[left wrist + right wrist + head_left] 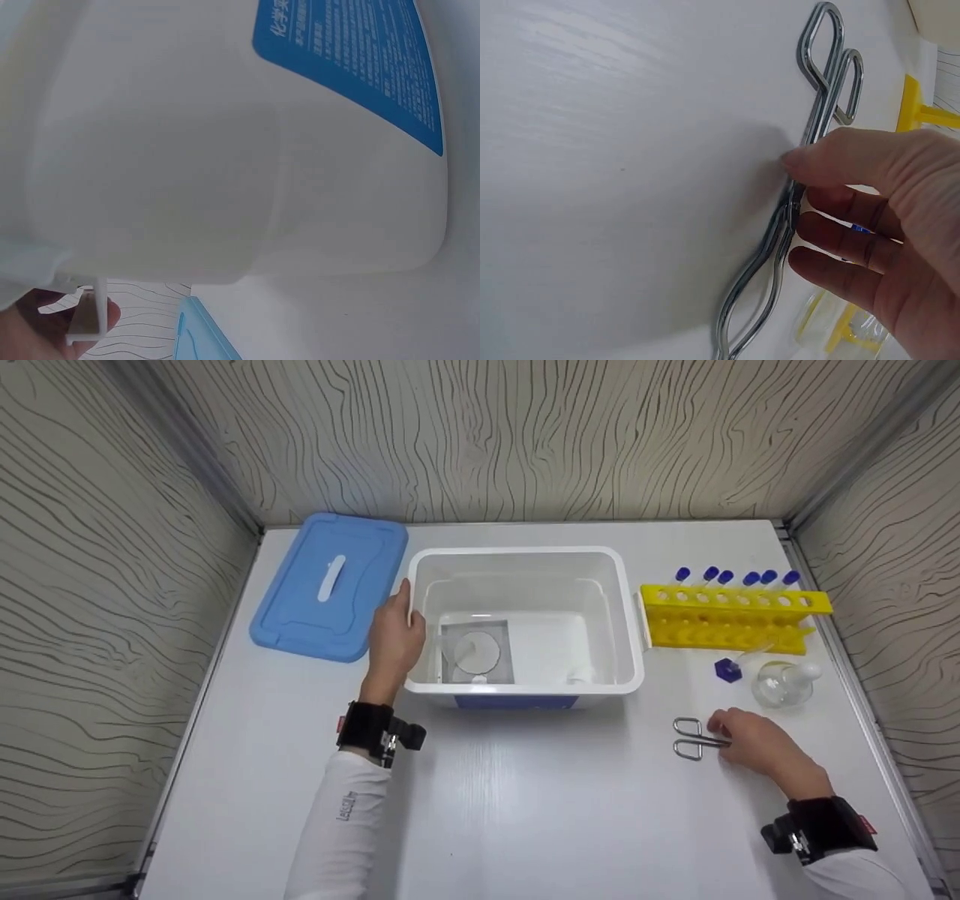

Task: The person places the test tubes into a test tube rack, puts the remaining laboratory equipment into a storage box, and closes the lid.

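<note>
My left hand grips the left rim of a white plastic storage box. In the left wrist view its fingers curl round the box's handle edge, with the box's side filling most of the picture. Inside the box, at the left, lies a grey wire gauze with a pale round centre and some clear glassware on it. At the right, my right hand pinches metal crucible tongs near their pivot. The tongs lie along the tabletop, their finger loops pointing left in the head view.
A blue lid with a white handle lies left of the box. To its right stands a yellow test tube rack holding several blue-capped tubes. Before the rack are a blue hexagonal base with a clear stem and a glass alcohol lamp.
</note>
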A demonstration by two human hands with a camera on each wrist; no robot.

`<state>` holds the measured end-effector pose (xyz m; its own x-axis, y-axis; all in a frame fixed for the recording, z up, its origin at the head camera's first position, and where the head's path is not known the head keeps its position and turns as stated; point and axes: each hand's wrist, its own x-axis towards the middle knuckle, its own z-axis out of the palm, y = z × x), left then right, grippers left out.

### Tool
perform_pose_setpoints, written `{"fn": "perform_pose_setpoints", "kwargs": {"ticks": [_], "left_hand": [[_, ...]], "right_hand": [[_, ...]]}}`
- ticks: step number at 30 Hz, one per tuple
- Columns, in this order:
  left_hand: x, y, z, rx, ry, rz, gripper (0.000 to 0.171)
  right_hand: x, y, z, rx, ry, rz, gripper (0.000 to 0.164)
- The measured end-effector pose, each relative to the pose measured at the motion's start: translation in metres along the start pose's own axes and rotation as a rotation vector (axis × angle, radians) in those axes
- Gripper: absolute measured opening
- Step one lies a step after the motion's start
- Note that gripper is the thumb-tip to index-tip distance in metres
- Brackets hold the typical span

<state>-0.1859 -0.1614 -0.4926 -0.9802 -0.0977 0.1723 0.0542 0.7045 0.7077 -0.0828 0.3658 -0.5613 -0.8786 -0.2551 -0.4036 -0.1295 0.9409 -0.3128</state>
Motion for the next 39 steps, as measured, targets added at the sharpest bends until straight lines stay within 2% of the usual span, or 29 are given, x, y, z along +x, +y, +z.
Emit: {"fn": "perform_pose_setpoints", "kwargs": {"ticks": [7,16,20,24,33,39], "left_hand": [[0.001,0.0,0.001,0.009,-0.01,-0.008,0.054],[0.001,0.001,0.0,0.015,-0.016,-0.018,0.054],[0.0,0.001,0.001,0.013,-0.029,-0.045,0.054],[0.0,0.002,0.001,0.01,-0.027,-0.038,0.054],[0.0,0.001,0.002,-0.003,-0.022,-0.03,0.054],[0.0,0.0,0.001,0.001,-0.016,-0.024,0.054]], "right_hand": [[0.008,-0.004,0.005,-0.067,0.035,-0.03,0.015],[0.016,-0.003,0.008,-0.095,0.06,-0.051,0.015],[0.017,-0.001,0.008,-0.063,0.037,-0.031,0.017],[0.018,0.002,0.008,0.008,-0.002,0.011,0.02],[0.019,0.007,0.006,0.06,0.012,0.014,0.024],[0.019,0.005,0.004,0.116,-0.013,0.039,0.029]]}}
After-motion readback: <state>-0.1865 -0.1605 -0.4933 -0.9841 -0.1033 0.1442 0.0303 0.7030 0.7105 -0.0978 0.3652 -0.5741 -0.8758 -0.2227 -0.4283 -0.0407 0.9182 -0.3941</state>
